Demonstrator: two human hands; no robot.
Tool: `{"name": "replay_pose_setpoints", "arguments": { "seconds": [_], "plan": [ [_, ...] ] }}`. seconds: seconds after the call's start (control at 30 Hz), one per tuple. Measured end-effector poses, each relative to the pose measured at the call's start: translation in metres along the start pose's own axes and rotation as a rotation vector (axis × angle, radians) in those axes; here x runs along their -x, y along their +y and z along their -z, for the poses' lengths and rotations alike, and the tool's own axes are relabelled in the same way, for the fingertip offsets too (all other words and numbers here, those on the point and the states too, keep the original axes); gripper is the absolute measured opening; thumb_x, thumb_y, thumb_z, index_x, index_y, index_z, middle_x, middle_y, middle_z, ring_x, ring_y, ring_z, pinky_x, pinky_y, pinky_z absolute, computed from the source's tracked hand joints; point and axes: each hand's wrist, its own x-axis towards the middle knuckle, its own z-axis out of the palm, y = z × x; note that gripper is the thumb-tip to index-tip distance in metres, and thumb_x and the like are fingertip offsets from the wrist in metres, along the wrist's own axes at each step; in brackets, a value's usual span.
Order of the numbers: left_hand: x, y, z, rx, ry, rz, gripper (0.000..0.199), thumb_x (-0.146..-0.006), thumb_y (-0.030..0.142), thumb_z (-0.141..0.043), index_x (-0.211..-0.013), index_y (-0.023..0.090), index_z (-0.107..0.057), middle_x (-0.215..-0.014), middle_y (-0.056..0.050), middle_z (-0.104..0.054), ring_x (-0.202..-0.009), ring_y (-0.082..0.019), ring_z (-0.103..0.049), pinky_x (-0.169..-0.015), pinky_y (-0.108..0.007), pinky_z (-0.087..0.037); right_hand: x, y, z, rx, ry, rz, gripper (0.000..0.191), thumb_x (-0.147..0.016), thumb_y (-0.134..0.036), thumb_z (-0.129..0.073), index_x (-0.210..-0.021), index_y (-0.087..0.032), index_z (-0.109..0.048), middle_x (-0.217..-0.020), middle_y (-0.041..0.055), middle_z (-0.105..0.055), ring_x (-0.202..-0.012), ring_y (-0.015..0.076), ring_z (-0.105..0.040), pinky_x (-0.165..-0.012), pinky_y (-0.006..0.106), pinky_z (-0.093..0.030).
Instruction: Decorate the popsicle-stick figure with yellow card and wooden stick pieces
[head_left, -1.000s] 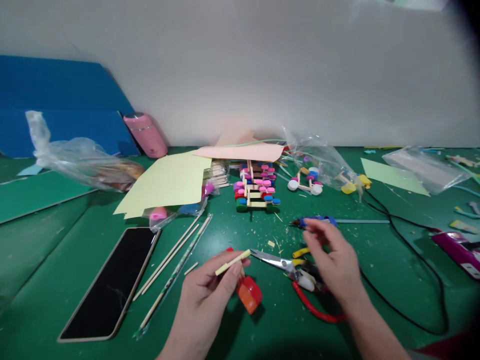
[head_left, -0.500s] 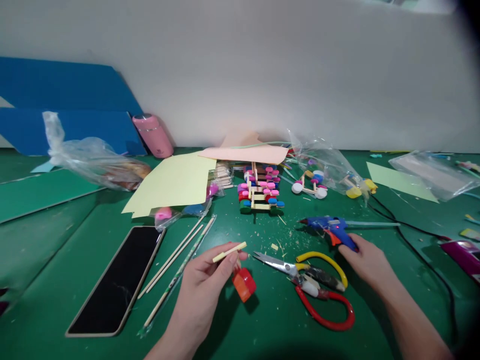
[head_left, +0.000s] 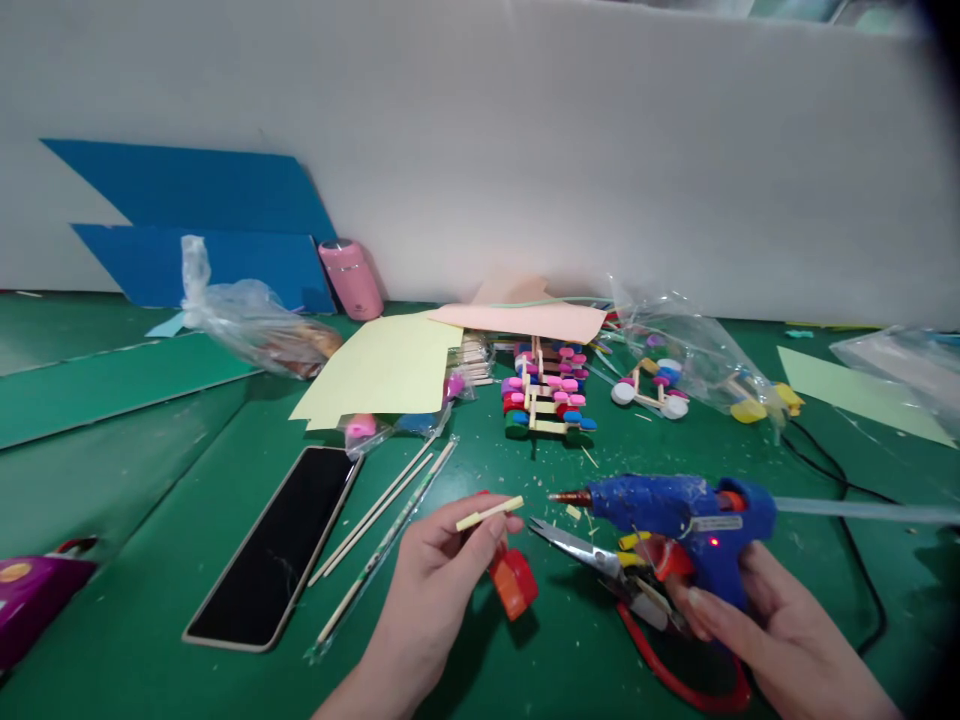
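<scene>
Pinched between the thumb and fingers of my left hand (head_left: 442, 580) is a short pale wooden stick (head_left: 490, 513). Below it hangs a red and orange piece (head_left: 514, 585), apparently part of the same assembly; the join is hidden by my fingers. My right hand (head_left: 787, 630) grips a blue hot glue gun (head_left: 652, 503) by its handle, fingers near the orange trigger. Its nozzle points left toward the stick but stays apart from it. A clear glue stick (head_left: 862, 511) sticks out of the gun's back. Beneath the gun lie scissors (head_left: 577, 545) with red and yellow handles, partly covered.
Small wheeled stick assemblies (head_left: 547, 400) stand in a row ahead, another (head_left: 651, 390) beside them. A phone (head_left: 277, 550) and thin wooden sticks (head_left: 375, 515) lie left. Yellow paper (head_left: 382, 370), a pink bottle (head_left: 351, 280) and plastic bags (head_left: 255, 320) are behind. A black cord (head_left: 855, 570) runs right.
My right hand has lifted the glue gun off the table and brought it left and nearer, over the scissors. My left hand keeps its hold on the stick. The view has shifted.
</scene>
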Motion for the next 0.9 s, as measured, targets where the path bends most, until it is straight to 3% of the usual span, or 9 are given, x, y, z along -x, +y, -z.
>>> {"name": "replay_pose_setpoints", "arguments": {
  "seconds": [0.07,0.23,0.43,0.63,0.9],
  "plan": [
    [0.0004,0.0005,0.0007,-0.007,0.005,-0.004,0.018,-0.067,0.028,-0.068,-0.081,0.016,-0.070,-0.071,-0.007,-0.072,-0.071,-0.016,-0.065,-0.064,-0.022,-0.048,0.0025,0.0010,-0.0023,-0.014,0.005,0.049,0.024,-0.070,-0.034,-0.066,-0.091,-0.026,-0.058,-0.081,0.0033,-0.068,-0.065,0.0168,-0.063,-0.058,0.024,-0.053],
    [0.0022,0.0023,0.0008,0.002,0.013,-0.025,0.016,-0.066,0.027,-0.069,-0.078,0.017,-0.071,-0.069,-0.006,-0.072,-0.069,-0.016,-0.064,-0.062,-0.022,-0.048,0.0091,-0.0044,-0.0073,0.174,0.016,0.110,0.018,-0.072,-0.037,-0.063,-0.087,-0.026,-0.063,-0.064,0.0013,-0.065,-0.061,0.0181,-0.063,-0.056,0.024,-0.054],
    [0.0022,0.0019,0.0005,0.016,-0.004,-0.040,0.015,-0.065,0.026,-0.069,-0.077,0.018,-0.072,-0.069,-0.005,-0.072,-0.068,-0.015,-0.064,-0.060,-0.020,-0.048,0.0102,0.0007,-0.0067,0.370,-0.008,0.190,0.029,-0.075,-0.041,-0.057,-0.098,-0.025,-0.065,-0.087,0.0080,-0.069,-0.082,0.0254,-0.065,-0.069,0.031,-0.055],
    [0.0019,-0.0020,0.0044,0.019,-0.056,-0.032,0.014,-0.069,0.026,-0.068,-0.081,0.020,-0.071,-0.071,-0.003,-0.072,-0.067,-0.013,-0.064,-0.060,-0.019,-0.048,0.0096,0.0047,-0.0007,0.422,-0.090,0.205,0.028,-0.077,-0.036,-0.056,-0.103,-0.028,-0.064,-0.096,0.0067,-0.069,-0.083,0.0235,-0.065,-0.072,0.028,-0.054],
    [0.0045,0.0004,0.0029,0.022,-0.049,-0.023,0.014,-0.069,0.025,-0.067,-0.081,0.019,-0.071,-0.071,-0.004,-0.072,-0.068,-0.014,-0.063,-0.061,-0.019,-0.049,0.0108,0.0016,-0.0044,0.412,-0.032,0.172,0.028,-0.075,-0.040,-0.057,-0.098,-0.026,-0.066,-0.096,0.0077,-0.069,-0.083,0.0249,-0.065,-0.073,0.031,-0.053]
  ]
}}
